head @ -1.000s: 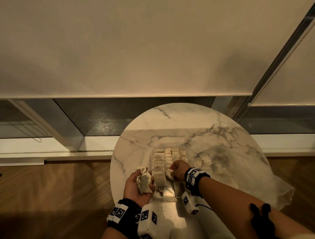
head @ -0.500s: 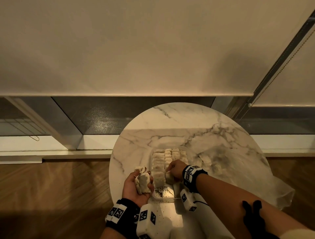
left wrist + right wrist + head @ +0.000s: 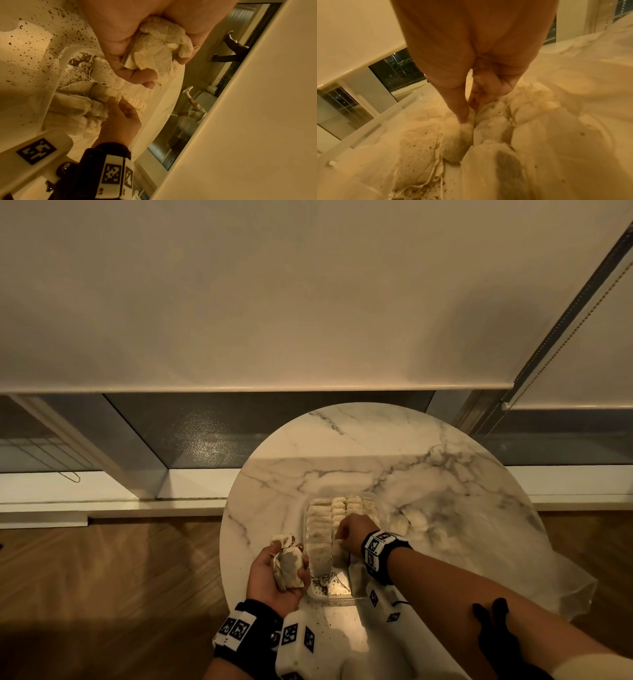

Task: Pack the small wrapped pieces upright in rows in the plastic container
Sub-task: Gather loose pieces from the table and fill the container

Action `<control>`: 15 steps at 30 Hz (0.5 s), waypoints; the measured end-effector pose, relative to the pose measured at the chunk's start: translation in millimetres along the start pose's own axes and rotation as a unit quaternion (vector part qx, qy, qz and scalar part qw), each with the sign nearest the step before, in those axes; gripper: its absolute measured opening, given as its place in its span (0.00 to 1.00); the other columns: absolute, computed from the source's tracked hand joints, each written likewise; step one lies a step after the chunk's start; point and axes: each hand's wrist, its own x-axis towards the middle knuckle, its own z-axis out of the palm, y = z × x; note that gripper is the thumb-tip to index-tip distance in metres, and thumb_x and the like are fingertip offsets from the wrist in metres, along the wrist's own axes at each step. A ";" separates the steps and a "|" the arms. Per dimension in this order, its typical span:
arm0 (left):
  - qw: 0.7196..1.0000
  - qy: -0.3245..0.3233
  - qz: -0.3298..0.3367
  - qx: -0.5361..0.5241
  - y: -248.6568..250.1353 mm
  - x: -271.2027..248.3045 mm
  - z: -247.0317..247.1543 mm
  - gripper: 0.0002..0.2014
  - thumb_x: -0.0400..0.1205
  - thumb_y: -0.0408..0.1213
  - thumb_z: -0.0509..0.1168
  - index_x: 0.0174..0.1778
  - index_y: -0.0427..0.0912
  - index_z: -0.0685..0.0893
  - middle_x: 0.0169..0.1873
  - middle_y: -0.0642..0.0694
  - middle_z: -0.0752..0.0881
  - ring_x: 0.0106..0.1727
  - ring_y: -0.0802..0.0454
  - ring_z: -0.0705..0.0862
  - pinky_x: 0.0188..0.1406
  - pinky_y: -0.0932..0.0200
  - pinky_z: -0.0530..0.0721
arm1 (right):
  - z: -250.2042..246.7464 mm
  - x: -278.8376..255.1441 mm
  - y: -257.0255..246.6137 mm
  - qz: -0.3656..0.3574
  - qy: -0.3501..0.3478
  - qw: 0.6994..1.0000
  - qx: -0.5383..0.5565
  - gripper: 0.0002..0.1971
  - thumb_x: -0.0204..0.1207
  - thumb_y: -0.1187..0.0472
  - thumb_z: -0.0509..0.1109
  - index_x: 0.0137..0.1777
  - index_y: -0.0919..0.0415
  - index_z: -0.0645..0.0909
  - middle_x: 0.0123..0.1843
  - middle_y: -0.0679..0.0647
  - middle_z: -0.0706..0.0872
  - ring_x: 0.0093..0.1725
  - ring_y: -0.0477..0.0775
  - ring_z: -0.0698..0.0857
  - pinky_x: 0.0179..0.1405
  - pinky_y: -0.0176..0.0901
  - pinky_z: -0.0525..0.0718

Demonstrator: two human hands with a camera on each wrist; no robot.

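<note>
A clear plastic container point(image 3: 337, 594) sits on the round marble table point(image 3: 359, 446), with several rows of small pale wrapped pieces point(image 3: 337, 510) standing upright inside. My right hand point(image 3: 351, 534) reaches into the middle row. In the right wrist view its thumb and curled fingers point(image 3: 488, 93) pinch the top of one wrapped piece point(image 3: 464, 135) among the others. My left hand point(image 3: 277, 571) hovers just left of the container, palm up, gripping a bundle of wrapped pieces point(image 3: 287, 565), also seen as the bundle point(image 3: 154, 51) in the left wrist view.
Dark crumbs point(image 3: 322, 585) speckle the container's near end and the table. A crumpled clear plastic bag point(image 3: 513, 559) with more loose pieces point(image 3: 411, 520) lies to the right. The table edge is close on the left, above a wooden floor point(image 3: 102, 577).
My right hand has shifted a little leftward and deeper among the rows in the container. The left hand keeps holding its bundle in about the same place.
</note>
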 end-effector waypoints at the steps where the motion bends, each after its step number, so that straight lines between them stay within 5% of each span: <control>1: 1.000 0.001 -0.001 0.001 -0.2 1.0 -0.3 0.18 0.81 0.43 0.64 0.33 0.34 0.90 0.33 0.40 0.87 0.36 0.44 0.82 0.19 0.61 0.80 | -0.5 0.3 -0.9 -0.004 0.005 1.000 -0.009 0.10 0.72 0.68 0.74 0.50 0.55 0.90 0.55 0.55 0.91 0.56 0.55 0.88 0.53 0.40 0.85; 11: 1.000 -0.018 -0.013 0.011 -4.0 8.5 -2.9 0.13 0.74 0.42 0.67 0.50 0.38 0.84 0.42 0.40 0.87 0.38 0.44 0.84 0.23 0.60 0.81 | -5.8 -4.6 -4.7 0.005 0.036 0.999 0.038 0.13 0.66 0.67 0.79 0.50 0.55 0.87 0.51 0.54 0.88 0.50 0.54 0.87 0.47 0.41 0.87; 15: 1.000 -0.025 -0.010 0.014 -7.1 8.7 2.4 0.14 0.80 0.43 0.64 0.43 0.35 0.89 0.40 0.40 0.88 0.39 0.44 0.83 0.22 0.60 0.82 | -14.6 -24.6 -9.8 0.001 0.093 0.987 0.128 0.12 0.71 0.64 0.75 0.54 0.55 0.86 0.45 0.49 0.86 0.44 0.50 0.84 0.35 0.32 0.77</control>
